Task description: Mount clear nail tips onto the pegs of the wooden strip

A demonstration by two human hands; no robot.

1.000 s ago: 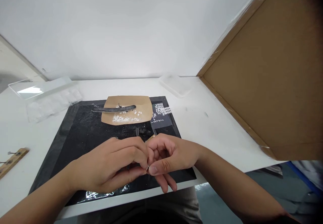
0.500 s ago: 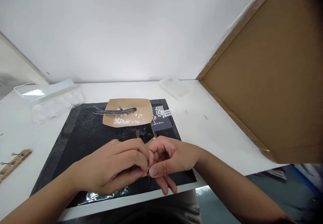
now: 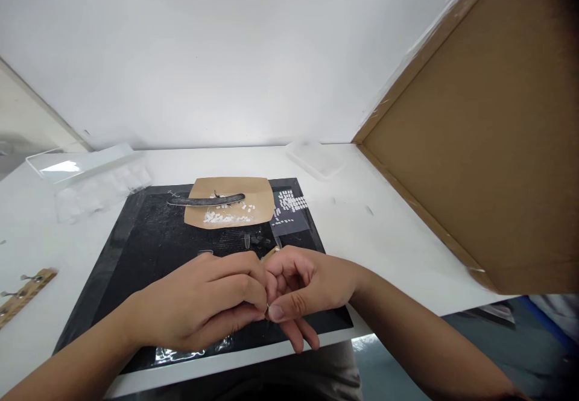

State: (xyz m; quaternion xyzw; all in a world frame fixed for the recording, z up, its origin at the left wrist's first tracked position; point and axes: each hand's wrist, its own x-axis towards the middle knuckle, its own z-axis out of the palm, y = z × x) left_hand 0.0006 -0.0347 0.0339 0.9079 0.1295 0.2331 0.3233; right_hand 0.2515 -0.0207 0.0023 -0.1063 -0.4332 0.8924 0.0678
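My left hand (image 3: 203, 301) and my right hand (image 3: 307, 286) meet over the front part of a black mat (image 3: 149, 226). Between their pinched fingertips is a tiny thing, too small and covered to name. Two fingers of my right hand stretch down toward the mat's front edge. Behind the hands lies a brown paper sheet (image 3: 266, 199) with small white pieces (image 3: 226, 217) and a dark curved file (image 3: 208, 200) on it. Rows of small white pieces (image 3: 292, 201) lie at the mat's right side. A light wooden stick (image 3: 270, 252) shows partly behind my right hand.
A clear plastic box (image 3: 85, 163) and bagged white material (image 3: 104, 187) stand at the back left. A translucent tray (image 3: 314, 158) is at the back. At left lies a wooden strip with metal pegs (image 3: 27, 295). A large cardboard panel (image 3: 474, 135) rises on the right.
Both hands have shifted very slightly, with their fingertips still together. The things on the mat lie as before.
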